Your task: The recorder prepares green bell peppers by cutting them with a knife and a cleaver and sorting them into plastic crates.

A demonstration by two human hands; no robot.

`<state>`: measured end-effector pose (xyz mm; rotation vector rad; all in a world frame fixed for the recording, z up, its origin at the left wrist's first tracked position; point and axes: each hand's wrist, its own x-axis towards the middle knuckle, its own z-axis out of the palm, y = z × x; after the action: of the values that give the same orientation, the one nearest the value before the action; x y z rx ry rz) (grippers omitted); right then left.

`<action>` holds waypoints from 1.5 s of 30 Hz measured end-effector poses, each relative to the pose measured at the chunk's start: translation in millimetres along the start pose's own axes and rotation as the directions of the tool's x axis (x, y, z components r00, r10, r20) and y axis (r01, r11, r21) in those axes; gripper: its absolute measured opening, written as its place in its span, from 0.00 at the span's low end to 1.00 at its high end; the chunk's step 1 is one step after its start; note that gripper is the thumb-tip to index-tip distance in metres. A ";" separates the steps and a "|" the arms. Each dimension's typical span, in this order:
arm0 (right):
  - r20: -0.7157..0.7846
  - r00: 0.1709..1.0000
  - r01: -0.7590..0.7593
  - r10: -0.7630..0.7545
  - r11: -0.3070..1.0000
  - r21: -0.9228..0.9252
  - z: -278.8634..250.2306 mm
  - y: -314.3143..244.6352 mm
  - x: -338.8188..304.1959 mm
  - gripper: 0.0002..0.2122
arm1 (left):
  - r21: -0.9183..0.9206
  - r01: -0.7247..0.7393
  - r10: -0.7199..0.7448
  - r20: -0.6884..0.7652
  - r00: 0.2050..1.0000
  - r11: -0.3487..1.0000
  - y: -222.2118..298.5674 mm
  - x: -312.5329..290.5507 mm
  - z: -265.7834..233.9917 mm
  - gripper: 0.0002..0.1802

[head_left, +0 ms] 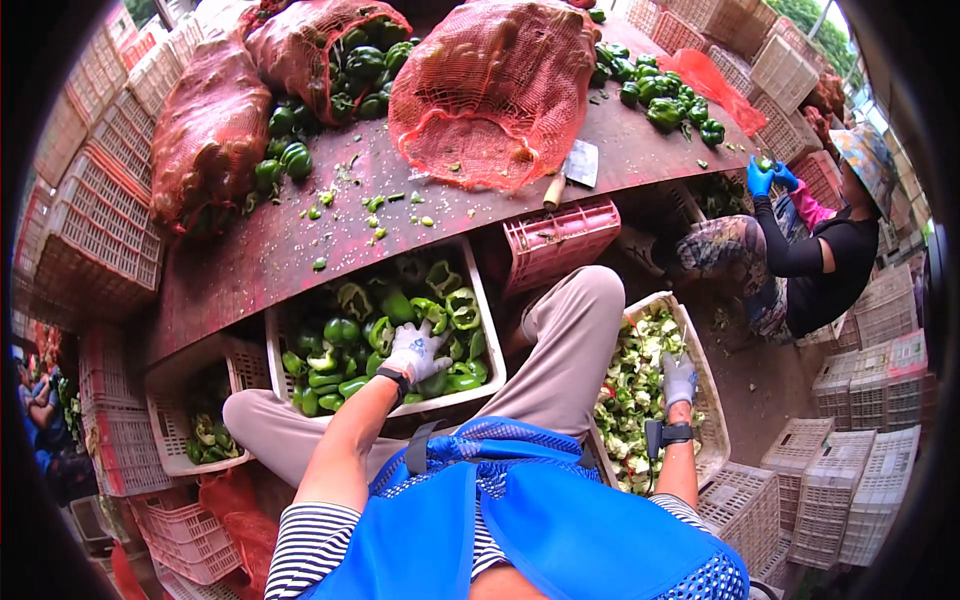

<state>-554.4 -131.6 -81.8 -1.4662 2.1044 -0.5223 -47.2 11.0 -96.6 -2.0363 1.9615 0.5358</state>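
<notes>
My left grip (415,352) rests clamped on cut green peppers (350,350) in the white crate (487,330). My right grip (679,380), at three o'clock, hangs over the trimmings crate (712,400); whether shut, I cannot tell. Sacks (495,85) at twelve o'clock on the bench (250,250) remain full.

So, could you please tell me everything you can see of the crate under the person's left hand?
The crate is a pale, rectangular plastic box with slatted walls, sitting upright in front of the person's knees, tucked against the edge of the reddish table. It is filled with green peppers, some whole and some cut open. The gloved left hand rests on the peppers in it. A red crate stands beside it.
</notes>
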 end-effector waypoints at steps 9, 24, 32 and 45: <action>-0.045 0.998 0.051 -0.041 0.969 0.243 -36.9 -92.8 -9.1 0.10 | 0.033 -0.105 0.105 0.027 0.994 0.994 3.6 0.4 -70.9 0.27; -0.017 0.920 0.385 -0.392 0.896 0.221 123.7 -418.3 189.3 0.31 | -0.133 0.297 -0.316 -0.591 0.742 0.946 -106.3 207.2 -253.7 0.49; -0.071 0.948 0.315 -0.310 0.947 0.060 182.0 -417.1 187.2 0.37 | -0.296 0.570 -0.643 -0.348 0.683 0.766 -168.0 309.4 -253.8 0.31; -0.662 0.671 0.574 -0.334 0.799 0.179 144.6 -441.8 219.1 0.11 | -0.500 -0.785 -0.460 -0.830 0.314 0.366 -255.8 234.7 -362.7 0.13</action>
<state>-200.3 -490.6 17.5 -1.7493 1.8464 -1.7049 241.6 -344.2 109.8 -3.4195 3.2046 0.6636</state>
